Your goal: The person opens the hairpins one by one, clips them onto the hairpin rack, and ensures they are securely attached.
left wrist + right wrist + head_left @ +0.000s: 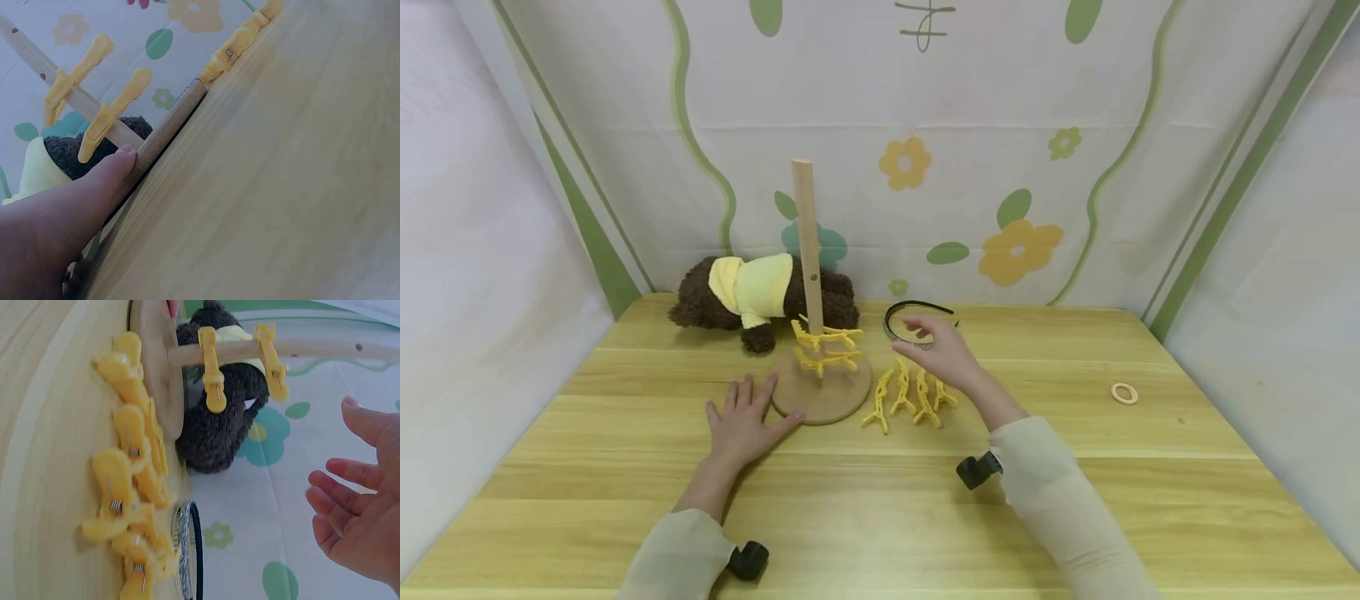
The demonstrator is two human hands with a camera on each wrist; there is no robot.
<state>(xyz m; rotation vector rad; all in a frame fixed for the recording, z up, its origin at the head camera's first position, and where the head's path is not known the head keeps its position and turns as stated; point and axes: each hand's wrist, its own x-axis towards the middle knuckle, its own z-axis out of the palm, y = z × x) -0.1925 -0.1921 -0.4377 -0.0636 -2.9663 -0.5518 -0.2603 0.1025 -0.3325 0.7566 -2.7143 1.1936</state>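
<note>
A wooden post [807, 233] stands upright on a round wooden base [822, 405]. Two yellow hair clips, an upper clip [212, 369] and a lower-looking neighbour [271, 361] in the right wrist view, are clamped across the post, one above the other. My left hand [740, 427] lies spread at the base's near left edge, its thumb [115, 164] against the rim. Several more yellow hair clips [927, 404] lie on the table right of the base. Above them my right hand [942, 353] hovers with relaxed, slightly bent fingers and nothing in its grasp.
Behind the post, a dark brown plush toy [700, 300] in a yellow top lies on its side. A black headband [891, 312] sits beyond the loose clips. Far right on the wooden table [880, 517] is a small pale ring [1115, 392]. Patterned fabric walls [970, 150] enclose the table.
</note>
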